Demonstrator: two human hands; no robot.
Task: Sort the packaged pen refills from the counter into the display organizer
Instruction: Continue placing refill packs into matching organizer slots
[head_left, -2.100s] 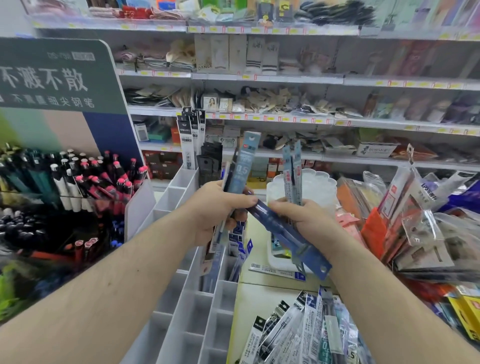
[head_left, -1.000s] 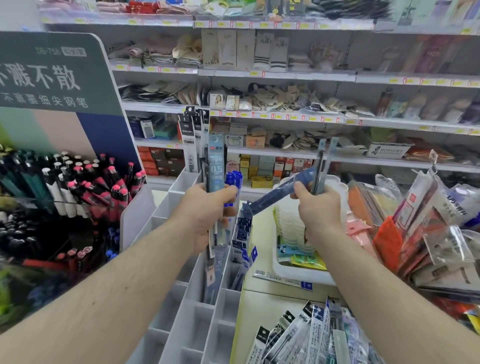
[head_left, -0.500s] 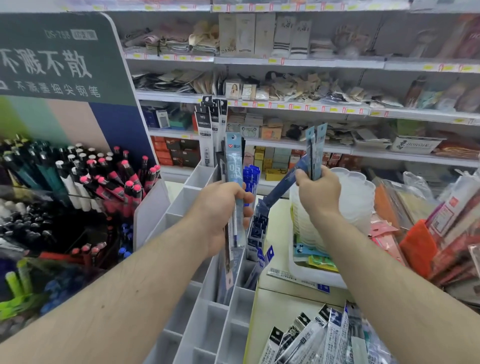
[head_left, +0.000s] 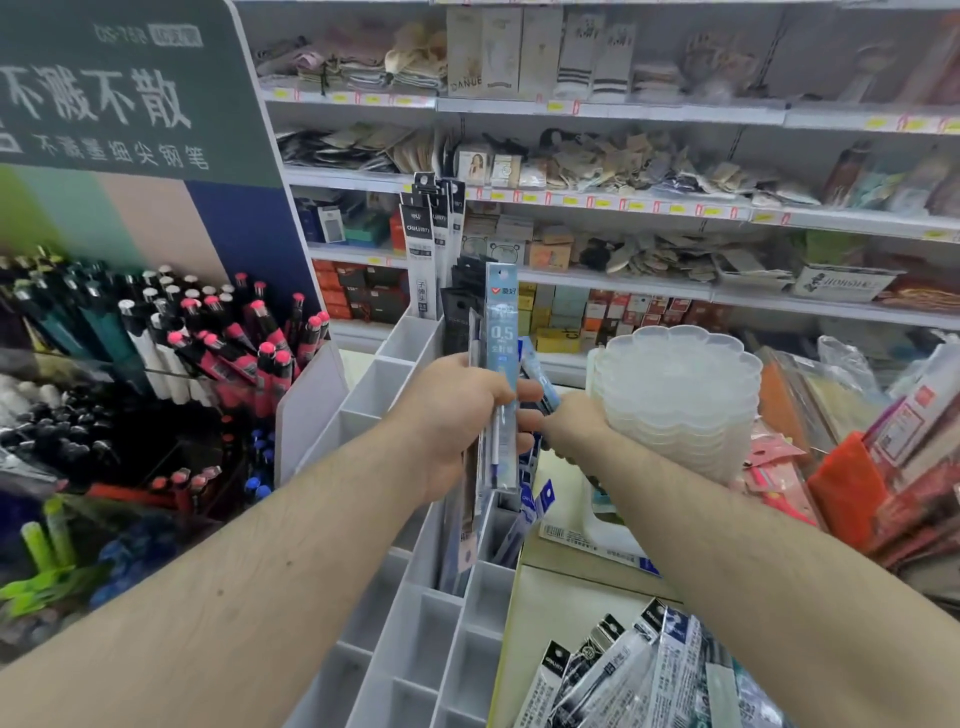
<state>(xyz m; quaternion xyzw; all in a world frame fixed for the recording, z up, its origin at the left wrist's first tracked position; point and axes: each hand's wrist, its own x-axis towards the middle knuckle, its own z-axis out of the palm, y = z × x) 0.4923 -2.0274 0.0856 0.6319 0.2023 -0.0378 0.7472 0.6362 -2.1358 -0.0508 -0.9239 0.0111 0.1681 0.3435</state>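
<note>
Display organizer (head_left: 415, 613): few compartments filled. Left hand (head_left: 457, 421) grips light-blue refill pack (head_left: 501, 374); right hand (head_left: 574, 421) pinches blue pack (head_left: 540, 371). Bench pile (head_left: 639, 675) unsorted.

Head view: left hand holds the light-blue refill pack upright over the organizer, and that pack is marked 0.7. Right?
Not quite. The head view shows the refill pack marked 0.5, not 0.7. The left hand does hold it upright over the organizer.

Stationery shop: price-tagged shelves (head_left: 613, 200), pen display (head_left: 171, 332), packaged goods (head_left: 883, 447).
</note>
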